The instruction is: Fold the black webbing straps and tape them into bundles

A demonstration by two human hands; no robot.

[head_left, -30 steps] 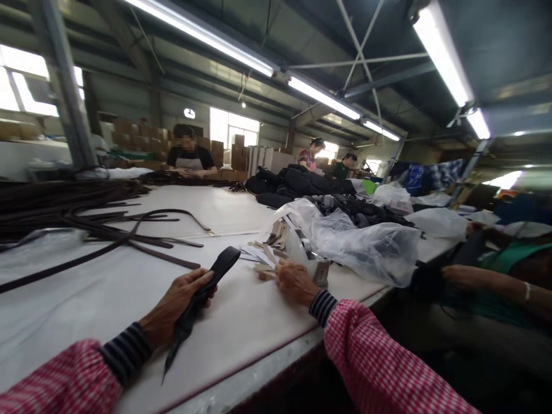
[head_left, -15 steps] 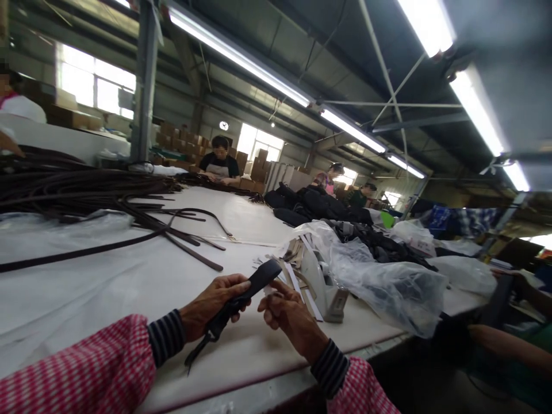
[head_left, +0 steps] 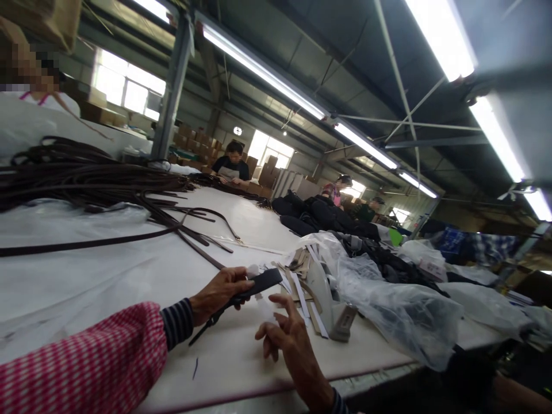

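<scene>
My left hand (head_left: 224, 290) grips a black strap (head_left: 266, 280), its broad flat end tilted up to the right. A thin dark tail hangs from the strap's lower end beside my wrist. Over the white tabletop, just right of the strap, my right hand (head_left: 287, 339) has its fingers apart and bent. A blurred, see-through patch shows near its fingertips; I cannot tell what it is. Below the strap, a small thin dark strip (head_left: 195, 368) lies on the table.
A white tape dispenser (head_left: 340, 322) stands right of my hands, beside pale strips (head_left: 302, 296) and clear plastic bags (head_left: 401, 305). Long dark brown straps (head_left: 86, 178) are heaped at left. Black bundles (head_left: 319, 213) lie farther back. A person (head_left: 233, 164) works across the table.
My right hand has moved away from the strap, down and to the right, and its fingers have spread. The thin dark strip now shows on the table. The view has shifted slightly.
</scene>
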